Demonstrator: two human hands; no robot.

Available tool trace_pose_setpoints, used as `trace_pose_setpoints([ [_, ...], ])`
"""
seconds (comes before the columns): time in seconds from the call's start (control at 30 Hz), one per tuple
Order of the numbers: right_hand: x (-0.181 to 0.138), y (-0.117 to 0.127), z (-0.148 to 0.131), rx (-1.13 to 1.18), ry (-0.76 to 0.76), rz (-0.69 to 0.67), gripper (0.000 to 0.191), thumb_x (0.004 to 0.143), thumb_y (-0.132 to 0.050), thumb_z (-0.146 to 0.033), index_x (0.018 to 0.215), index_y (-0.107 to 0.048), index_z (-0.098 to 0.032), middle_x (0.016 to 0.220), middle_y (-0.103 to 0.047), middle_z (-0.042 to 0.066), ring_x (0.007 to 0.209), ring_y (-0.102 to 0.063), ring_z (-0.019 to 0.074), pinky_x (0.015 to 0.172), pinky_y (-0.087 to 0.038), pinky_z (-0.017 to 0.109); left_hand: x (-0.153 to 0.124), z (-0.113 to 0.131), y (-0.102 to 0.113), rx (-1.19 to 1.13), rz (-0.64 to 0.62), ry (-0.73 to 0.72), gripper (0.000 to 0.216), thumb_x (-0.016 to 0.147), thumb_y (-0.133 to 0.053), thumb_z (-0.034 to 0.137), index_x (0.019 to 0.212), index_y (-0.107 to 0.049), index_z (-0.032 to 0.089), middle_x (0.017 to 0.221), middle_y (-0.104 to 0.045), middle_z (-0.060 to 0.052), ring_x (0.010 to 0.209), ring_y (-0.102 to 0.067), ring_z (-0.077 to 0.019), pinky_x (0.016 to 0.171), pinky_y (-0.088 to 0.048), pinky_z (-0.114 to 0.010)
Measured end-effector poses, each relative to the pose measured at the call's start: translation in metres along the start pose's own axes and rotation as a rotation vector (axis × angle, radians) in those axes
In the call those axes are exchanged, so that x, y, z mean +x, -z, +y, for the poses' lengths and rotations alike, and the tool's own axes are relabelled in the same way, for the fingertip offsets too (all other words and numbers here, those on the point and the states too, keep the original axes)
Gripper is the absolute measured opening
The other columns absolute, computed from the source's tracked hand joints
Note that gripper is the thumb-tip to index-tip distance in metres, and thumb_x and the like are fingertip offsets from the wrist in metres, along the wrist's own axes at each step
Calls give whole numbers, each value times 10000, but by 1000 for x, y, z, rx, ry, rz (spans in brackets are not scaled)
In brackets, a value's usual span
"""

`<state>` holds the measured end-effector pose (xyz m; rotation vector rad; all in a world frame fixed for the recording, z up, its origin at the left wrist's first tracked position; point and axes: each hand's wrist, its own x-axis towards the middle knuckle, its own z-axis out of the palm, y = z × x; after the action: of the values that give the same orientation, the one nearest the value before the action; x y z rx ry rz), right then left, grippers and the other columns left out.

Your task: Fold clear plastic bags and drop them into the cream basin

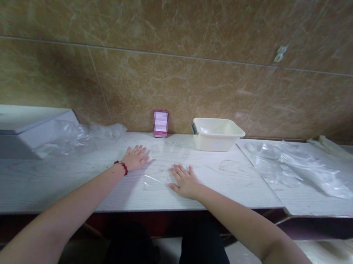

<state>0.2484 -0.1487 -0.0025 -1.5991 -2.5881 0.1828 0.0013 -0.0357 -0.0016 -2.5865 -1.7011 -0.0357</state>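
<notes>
My left hand [135,157] lies flat, palm down, on the white table top [64,179], fingers stretched toward the wall. A red bead bracelet [123,166] circles that wrist. My right hand [184,181] also rests flat on the table, fingers spread and pointing left. Neither hand holds anything. A thin clear plastic sheet [155,179] lies on the table between and under the hands, hard to make out.
A cream plastic tub [217,133] stands at the back by the marble wall, a small pink box [160,123] to its left. Crumpled clear plastic [78,136] lies at the left beside a white box [13,125]. More clear bags [299,168] cover the right table.
</notes>
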Motion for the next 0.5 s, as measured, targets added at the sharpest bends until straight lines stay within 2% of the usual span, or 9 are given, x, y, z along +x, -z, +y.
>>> trace_pose_setpoints([
  [0.07,5,6,1,16,-15,6,636,777,-167,-573,1297,-191,-208,1360,-145,81,1234,-79,268,932,-29,542,5,0,5,-3,63,-2,595,813,-169,471,1280,-228,107,1336,-213,-142,1233,-127,-248,960,-80,-479],
  [0.13,14,12,-1,32,-26,47,613,790,-153,-553,1291,-210,-204,1361,-142,80,1237,-65,260,946,-56,515,9,10,7,-19,93,-95,562,825,-167,433,1284,-216,111,1338,-217,-124,1234,-136,-222,971,-97,-449],
  [0.2,23,16,-5,43,-22,93,597,807,-143,-522,1288,-220,-177,1359,-149,93,1239,-64,245,962,-81,473,13,25,6,-38,80,-203,525,834,-165,401,1282,-224,134,1339,-226,-97,1235,-141,-198,980,-99,-426],
  [0.33,32,12,-19,50,17,71,604,806,-187,-510,1300,-182,-162,1353,-162,107,1238,-72,249,966,-88,456,22,45,-2,-72,2,-277,488,837,-181,360,1278,-238,160,1342,-224,-84,1233,-152,-185,983,-105,-411],
  [0.5,28,-2,-30,28,30,-11,610,787,-174,-549,1292,-209,-208,1364,-124,88,1236,-50,270,947,-13,506,37,33,-12,-74,-54,-321,553,815,-204,448,1289,-211,165,1347,-204,-87,1236,-137,-197,982,-91,-414],
])
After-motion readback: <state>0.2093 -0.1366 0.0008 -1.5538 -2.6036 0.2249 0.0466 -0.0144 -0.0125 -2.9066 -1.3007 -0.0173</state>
